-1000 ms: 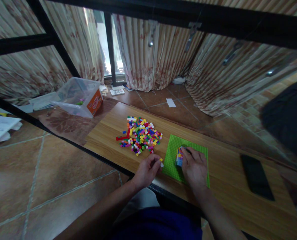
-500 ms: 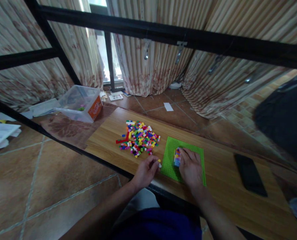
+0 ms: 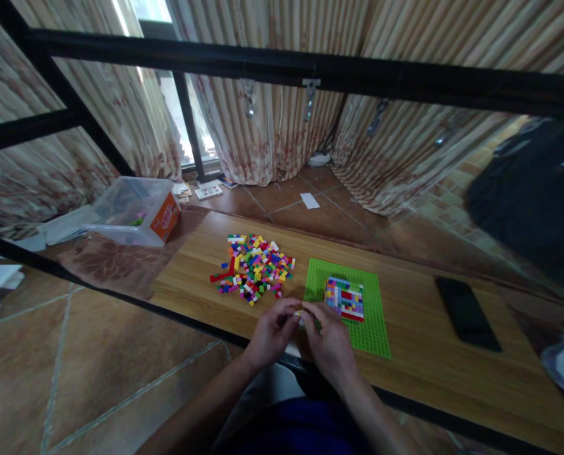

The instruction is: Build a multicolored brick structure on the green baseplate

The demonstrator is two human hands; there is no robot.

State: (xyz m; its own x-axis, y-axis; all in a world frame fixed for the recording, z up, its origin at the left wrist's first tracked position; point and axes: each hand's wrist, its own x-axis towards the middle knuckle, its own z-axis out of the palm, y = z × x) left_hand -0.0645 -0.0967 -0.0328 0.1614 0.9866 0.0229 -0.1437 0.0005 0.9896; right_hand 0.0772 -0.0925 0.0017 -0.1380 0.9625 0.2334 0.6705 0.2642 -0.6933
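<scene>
My left hand [image 3: 273,333] is closed in a pinch on small toy bricks [image 3: 300,314], of which a white and a yellow bit show between the fingers. My right hand [image 3: 328,338] has come up against it, its thumb and fingertips closed at the same bricks. Just beyond the right hand, a flat, many-coloured block of joined bricks [image 3: 344,299] sits on a green studded baseplate [image 3: 374,335]. A heap of loose bricks [image 3: 258,265] lies left of the baseplate, with a red L-shaped piece [image 3: 225,274] at its edge.
The wooden table [image 3: 415,354] carries a black phone [image 3: 468,313] at the right. A clear plastic box [image 3: 121,208] with an orange label stands beyond the table's left end. A black metal bar [image 3: 272,66] crosses in front of the curtains.
My right hand has left the block on the baseplate and moved left to meet my left hand at the small bricks. The block now shows whole. The camera view has shifted slightly.
</scene>
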